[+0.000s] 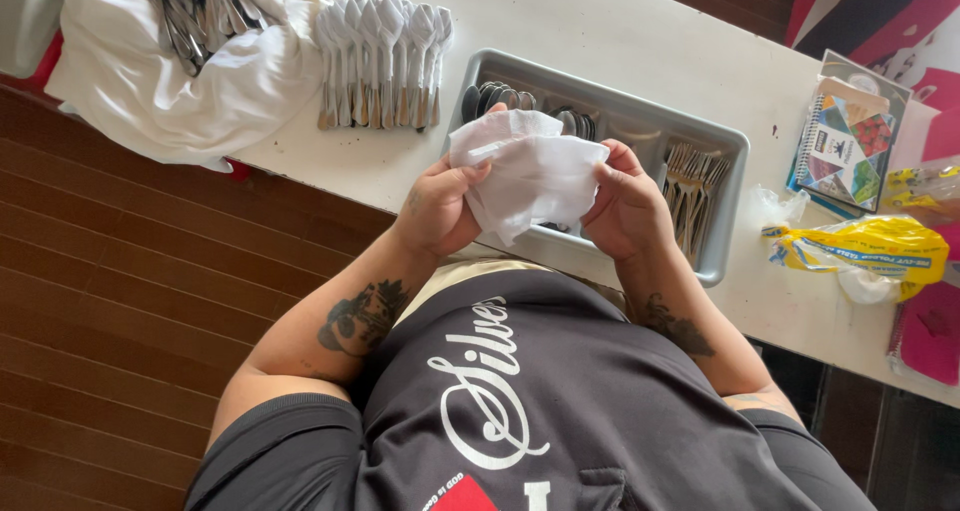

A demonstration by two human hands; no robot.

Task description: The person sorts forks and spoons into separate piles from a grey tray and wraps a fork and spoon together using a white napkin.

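Both hands, left hand (437,211) and right hand (625,206), hold a white cloth (525,171), fingers closed on it. Under it sits a grey tray (725,231) on the worktop (620,31).

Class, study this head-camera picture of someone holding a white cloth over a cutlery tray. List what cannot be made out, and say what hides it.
1. Head view: anything wrapped inside the white cloth is hidden by its folds and by the left hand and right hand.
2. The middle of the grey cutlery tray is covered by cloth and hands.
3. The heap of cutlery on the white towel is cut off by the top edge.
4. The yellow plastic bag: contents too crumpled to tell.
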